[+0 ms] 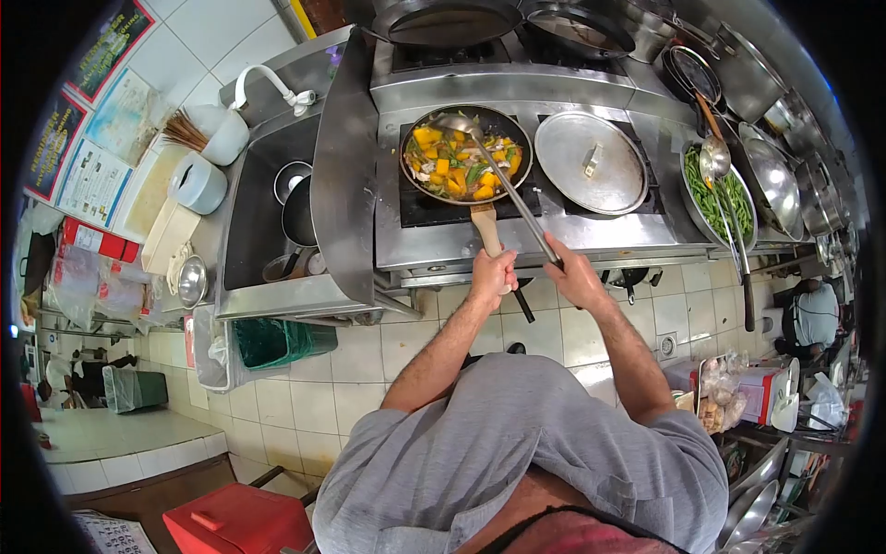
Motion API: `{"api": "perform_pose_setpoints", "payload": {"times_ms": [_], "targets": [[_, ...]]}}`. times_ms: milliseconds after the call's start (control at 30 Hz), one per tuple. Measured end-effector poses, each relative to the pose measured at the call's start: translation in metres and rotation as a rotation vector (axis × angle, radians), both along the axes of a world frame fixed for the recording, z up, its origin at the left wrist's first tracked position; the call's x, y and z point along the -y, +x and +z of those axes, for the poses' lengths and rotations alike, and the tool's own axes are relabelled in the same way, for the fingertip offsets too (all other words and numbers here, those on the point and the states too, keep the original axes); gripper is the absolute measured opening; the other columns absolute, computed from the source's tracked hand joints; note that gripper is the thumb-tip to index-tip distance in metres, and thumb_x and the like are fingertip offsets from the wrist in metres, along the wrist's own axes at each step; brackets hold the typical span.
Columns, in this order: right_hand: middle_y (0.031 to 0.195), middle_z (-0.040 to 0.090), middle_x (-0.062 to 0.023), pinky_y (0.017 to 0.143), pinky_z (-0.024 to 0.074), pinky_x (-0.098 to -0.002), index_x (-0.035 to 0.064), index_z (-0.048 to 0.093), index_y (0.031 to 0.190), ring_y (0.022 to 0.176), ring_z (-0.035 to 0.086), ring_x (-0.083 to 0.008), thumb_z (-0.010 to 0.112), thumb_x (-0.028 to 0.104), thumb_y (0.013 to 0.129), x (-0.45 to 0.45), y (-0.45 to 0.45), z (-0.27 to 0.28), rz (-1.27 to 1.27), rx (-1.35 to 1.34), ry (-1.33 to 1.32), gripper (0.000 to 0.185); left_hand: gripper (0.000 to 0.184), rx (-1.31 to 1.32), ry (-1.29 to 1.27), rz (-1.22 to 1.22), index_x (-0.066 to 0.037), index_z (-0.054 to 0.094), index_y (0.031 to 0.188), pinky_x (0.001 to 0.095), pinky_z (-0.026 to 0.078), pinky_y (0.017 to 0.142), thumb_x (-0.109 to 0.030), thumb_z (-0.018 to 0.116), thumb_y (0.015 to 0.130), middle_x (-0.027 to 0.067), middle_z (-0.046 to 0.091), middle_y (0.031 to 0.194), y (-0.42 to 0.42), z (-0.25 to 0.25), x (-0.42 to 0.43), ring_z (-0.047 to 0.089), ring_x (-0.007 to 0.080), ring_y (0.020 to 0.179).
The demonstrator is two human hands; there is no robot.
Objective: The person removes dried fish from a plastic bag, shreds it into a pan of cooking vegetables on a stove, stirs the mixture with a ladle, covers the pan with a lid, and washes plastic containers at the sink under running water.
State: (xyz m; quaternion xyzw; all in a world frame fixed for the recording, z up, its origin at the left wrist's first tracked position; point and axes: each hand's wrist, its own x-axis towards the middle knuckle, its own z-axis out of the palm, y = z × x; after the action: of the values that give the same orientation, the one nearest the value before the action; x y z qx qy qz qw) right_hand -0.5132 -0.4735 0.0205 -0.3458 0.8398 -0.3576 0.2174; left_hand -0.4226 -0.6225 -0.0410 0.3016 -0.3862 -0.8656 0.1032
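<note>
A dark frying pan (pixel 407 164) sits on the stove, filled with orange squash-like chunks, green vegetable pieces and pale bits in sauce. My left hand (pixel 496 271) is closed round its handle, where a beige cloth-like wrap (pixel 485 229) shows between hand and pan. In my right hand (pixel 576 277) is the long metal shaft of a ladle (pixel 510 187). The ladle's bowl rests among the food at the pan's far side, partly covered by its own edge. Just right of the pan, a round metal lid (pixel 569 177) with a small block handle lies flat over the neighbouring burner.
A bowl of green beans (pixel 705 210) stands at the right, with long-handled ladles (pixel 715 160) across it. Two dark pans (pixel 577 32) occupy the back burners. A tall metal partition (pixel 344 166) separates the stove from the sink (pixel 263 222). A green-lined bin (pixel 277 342) stands below.
</note>
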Motion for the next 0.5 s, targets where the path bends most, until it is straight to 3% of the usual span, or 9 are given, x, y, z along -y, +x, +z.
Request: {"api": "perform_pose_setpoints", "payload": {"times_ms": [67, 100, 167, 233, 267, 333, 400, 433, 500], "targets": [[0.082, 0.06, -0.0208, 0.067, 0.0466, -0.0344, 0.0059, 0.037, 0.133, 0.066, 0.057, -0.0242, 0.057, 0.008, 0.083, -0.022, 0.003, 0.013, 0.086, -0.104, 0.008, 0.054, 0.022, -0.026, -0.017, 0.017, -0.004, 0.04, 0.094, 0.0277, 0.038, 0.034, -0.009, 0.058, 0.082, -0.0002, 0.042, 0.06, -0.004, -0.009, 0.01, 0.038, 0.0079, 0.038], [0.082, 0.06, -0.0208, 0.067, 0.0466, -0.0344, 0.0059, 0.037, 0.133, 0.066, 0.057, -0.0242, 0.057, 0.008, 0.083, -0.03, 0.002, 0.009, 0.082, -0.104, 0.011, 0.054, 0.018, -0.051, -0.03, 0.039, -0.003, 0.042, 0.087, 0.028, 0.037, 0.033, -0.01, 0.058, 0.082, 0.0007, 0.043, 0.06, -0.006, -0.011, 0.012, 0.038, 0.0086, 0.036], [0.096, 0.059, -0.0213, 0.073, 0.0472, -0.0442, 0.0122, 0.036, 0.134, 0.083, 0.059, -0.0386, 0.057, 0.01, 0.081, -0.04, 0.0, -0.005, 0.118, -0.295, -0.004, 0.057, 0.018, -0.035, -0.043, 0.029, -0.004, 0.043, 0.082, 0.028, 0.038, 0.033, -0.011, 0.059, 0.082, 0.0012, 0.044, 0.059, -0.012, -0.014, 0.011, 0.04, 0.009, 0.037], [0.096, 0.058, -0.0203, 0.072, 0.0475, -0.0453, 0.0135, 0.034, 0.135, 0.083, 0.058, -0.0383, 0.056, 0.011, 0.081, -0.03, -0.002, -0.019, 0.105, -0.363, 0.092, 0.058, 0.024, -0.034, -0.077, 0.041, -0.004, 0.043, 0.07, 0.0287, 0.04, 0.033, -0.014, 0.061, 0.082, 0.0025, 0.046, 0.056, -0.013, -0.017, 0.013, 0.044, 0.0104, 0.038], [0.096, 0.057, -0.0193, 0.072, 0.0477, -0.0464, 0.0147, 0.032, 0.136, 0.083, 0.058, -0.0381, 0.056, 0.011, 0.082, -0.018, -0.006, -0.028, 0.084, -0.434, 0.187, 0.059, 0.022, -0.019, -0.072, 0.007, -0.008, 0.042, 0.082, 0.0287, 0.041, 0.034, -0.02, 0.061, 0.084, 0.0007, 0.045, 0.058, -0.013, -0.02, 0.014, 0.042, 0.0106, 0.037], [0.092, 0.055, -0.0192, 0.072, 0.0472, -0.0465, 0.0152, 0.028, 0.137, 0.084, 0.057, -0.0385, 0.056, 0.013, 0.082, -0.003, -0.015, -0.047, 0.133, -0.43, 0.192, 0.062, 0.033, 0.077, -0.121, 0.006, -0.003, 0.044, 0.104, 0.0287, 0.047, 0.047, -0.025, 0.06, 0.085, 0.004, 0.051, 0.068, -0.008, -0.016, 0.016, 0.052, 0.0125, 0.051], [0.094, 0.054, -0.0201, 0.074, 0.0464, -0.046, 0.0143, 0.029, 0.137, 0.086, 0.056, -0.038, 0.056, 0.013, 0.082, 0.006, -0.02, -0.056, 0.061, -0.353, 0.168, 0.061, 0.064, 0.212, -0.397, 0.112, 0.0, 0.027, 0.132, 0.0281, 0.048, 0.068, -0.03, 0.06, 0.086, 0.0094, 0.055, 0.086, 0.002, -0.012, 0.018, 0.056, 0.0136, 0.075], [0.101, 0.054, -0.0216, 0.079, 0.0455, -0.0435, 0.0132, 0.029, 0.137, 0.093, 0.055, -0.0368, 0.058, 0.013, 0.083, 0.009, -0.02, -0.05, 0.066, -0.25, 0.172, 0.061, 0.08, 0.165, -0.382, 0.064, -0.003, 0.011, 0.141, 0.0274, 0.042, 0.081, -0.032, 0.061, 0.085, 0.0123, 0.053, 0.102, 0.013, -0.007, 0.024, 0.053, 0.0138, 0.092], [0.107, 0.053, -0.0224, 0.082, 0.0446, -0.0418, 0.0123, 0.029, 0.137, 0.098, 0.054, -0.036, 0.059, 0.012, 0.083, 0.01, -0.024, -0.048, 0.109, -0.204, 0.092, 0.062, 0.079, 0.102, -0.488, 0.136, -0.003, 0.013, 0.14, 0.0272, 0.043, 0.08, -0.031, 0.061, 0.085, 0.0116, 0.052, 0.104, 0.041, 0.002, 0.032, 0.053, 0.0136, 0.091]]}}
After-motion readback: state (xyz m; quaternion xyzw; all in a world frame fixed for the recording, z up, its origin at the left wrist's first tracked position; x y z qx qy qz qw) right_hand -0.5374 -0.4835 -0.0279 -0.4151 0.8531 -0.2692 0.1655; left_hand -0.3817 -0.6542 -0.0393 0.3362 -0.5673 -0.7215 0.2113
